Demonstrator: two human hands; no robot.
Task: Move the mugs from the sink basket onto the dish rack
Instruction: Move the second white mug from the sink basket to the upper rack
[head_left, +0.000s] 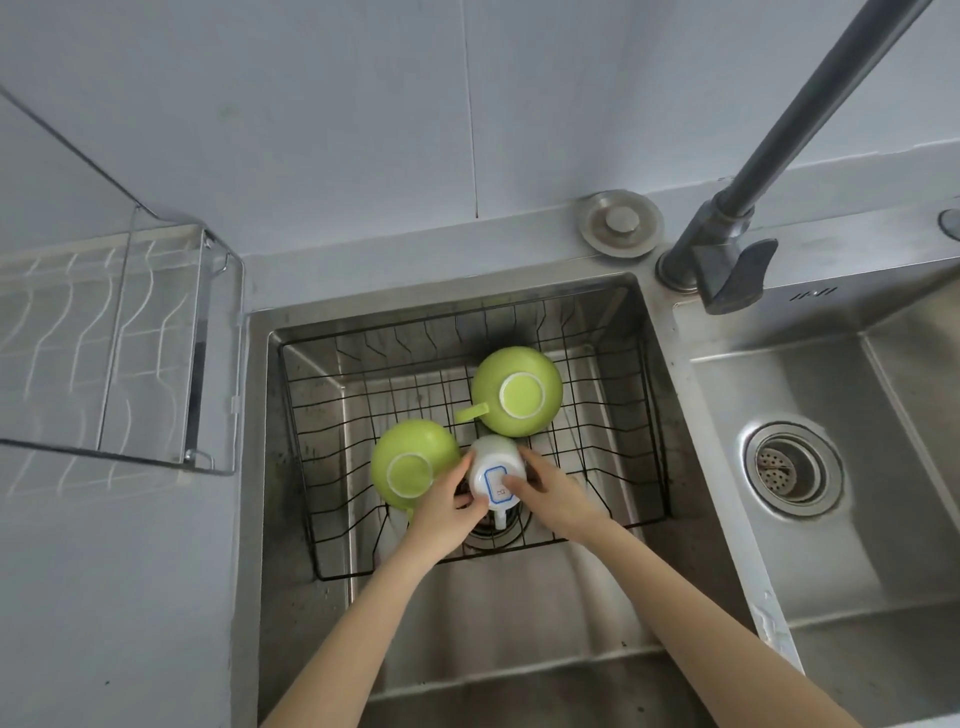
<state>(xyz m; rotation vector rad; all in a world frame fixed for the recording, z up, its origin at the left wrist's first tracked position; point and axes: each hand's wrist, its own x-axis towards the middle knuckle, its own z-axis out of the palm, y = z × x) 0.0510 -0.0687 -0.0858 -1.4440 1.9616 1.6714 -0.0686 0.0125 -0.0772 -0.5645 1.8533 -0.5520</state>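
Note:
A black wire sink basket (311, 467) sits in the left sink bowl. Three mugs stand upside down in it. One green mug (517, 391) is at the back with its handle pointing left. A second green mug (410, 462) is at the front left. Between them is a white mug (493, 470) with a blue square mark on its base and its handle toward me. My left hand (447, 506) grips the white mug's left side and my right hand (558, 493) its right side. The wire dish rack (104, 338) stands on the counter at the left, with nothing in it.
A grey faucet (737, 260) rises at the back right of the bowl, its spout passing overhead. A metal sink plug (621, 223) lies on the ledge behind. A second sink bowl with a drain strainer (792, 467) is on the right. Grey counter surrounds the rack.

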